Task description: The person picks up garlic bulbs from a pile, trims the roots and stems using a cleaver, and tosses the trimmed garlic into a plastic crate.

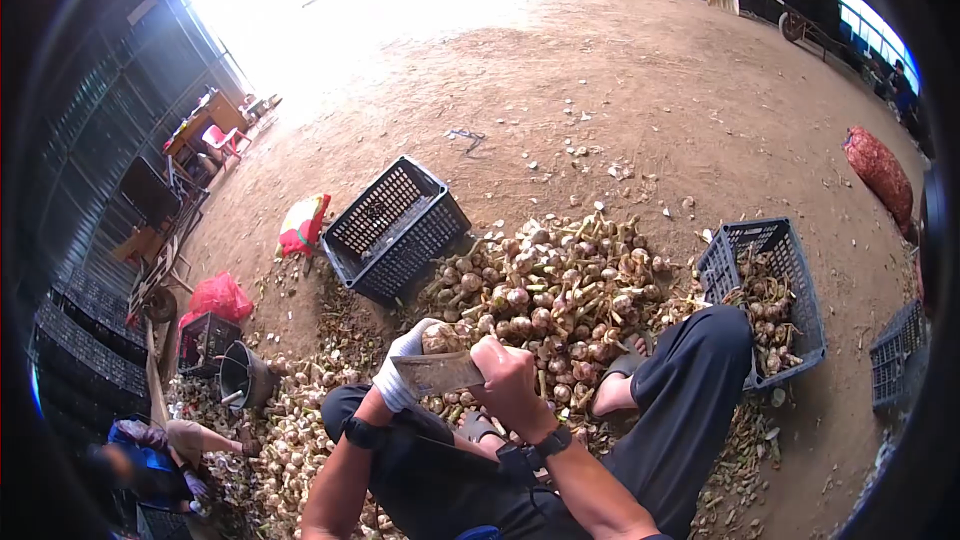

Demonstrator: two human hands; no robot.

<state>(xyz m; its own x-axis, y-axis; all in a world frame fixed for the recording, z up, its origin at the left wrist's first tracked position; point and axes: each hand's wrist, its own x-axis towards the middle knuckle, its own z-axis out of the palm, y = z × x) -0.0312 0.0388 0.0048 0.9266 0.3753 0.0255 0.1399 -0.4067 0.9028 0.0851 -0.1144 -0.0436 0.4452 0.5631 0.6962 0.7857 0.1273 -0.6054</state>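
Note:
My left hand (396, 372), in a white glove, is closed around a garlic bulb (441, 339). My right hand (512, 382) is bare and grips a knife whose broad flat blade (438, 374) points left, its tip end overlapping the gloved hand just below the bulb. The knife's handle is hidden in my fist. Both hands are above my lap, in front of a large heap of garlic bulbs (545, 290) with stems still on.
A tilted black crate (400, 258) stands left of the heap, and another crate (812, 312) holding garlic stands to the right. Trimmed bulbs (300, 430) lie at my left, near a bucket (262, 380) and a seated person (150, 460). A full red net sack (880, 175) lies far right.

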